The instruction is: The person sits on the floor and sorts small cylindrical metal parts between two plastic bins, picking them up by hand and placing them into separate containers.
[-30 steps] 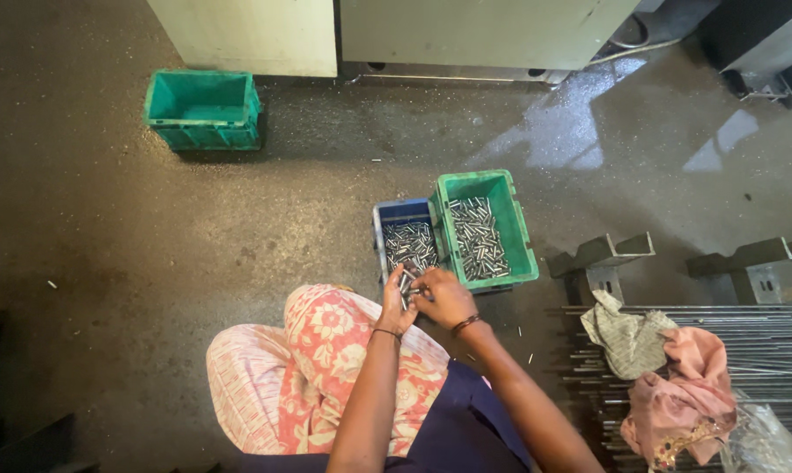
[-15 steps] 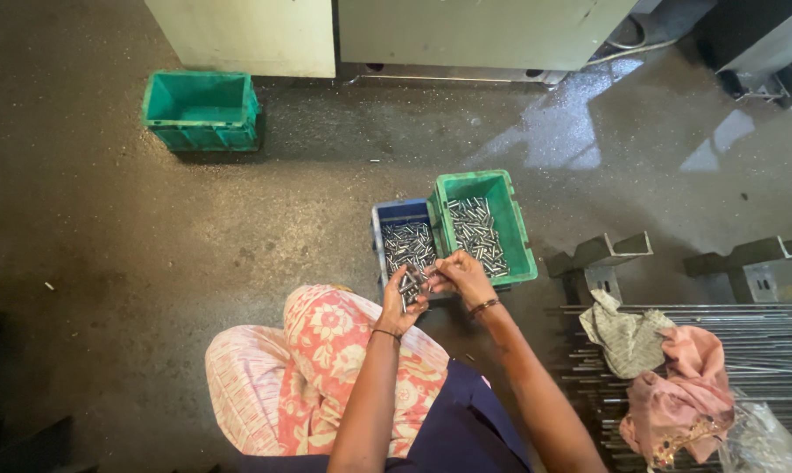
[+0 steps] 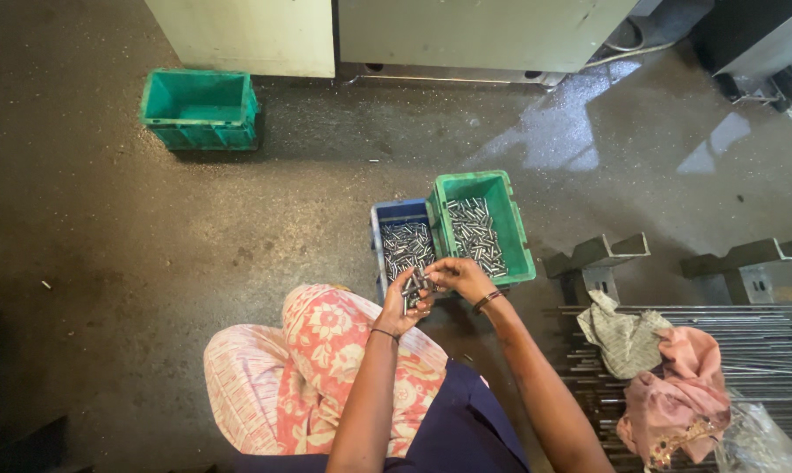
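The left hand (image 3: 403, 302) is curled shut around a small bunch of short silver metal pins (image 3: 411, 287), long axes roughly upright and pointing away from the person, over the near edge of the blue plastic bin (image 3: 397, 212). The right hand (image 3: 460, 276), fingers pinched on the bunch's top, has drifted back left from the green plastic bin (image 3: 482, 185) since half a second ago.

A single view comes from a camera worn on the person's head, looking steeply down over the forearms at the left hand (image 3: 403, 305) and right hand (image 3: 460, 277), which sit just below the middle of the frame. It stands fairly far above them, so the dark concrete floor (image 3: 107, 236) spreads wide around. Beyond the hands, at the top edge, runs the pale metal cabinet base (image 3: 387, 35).
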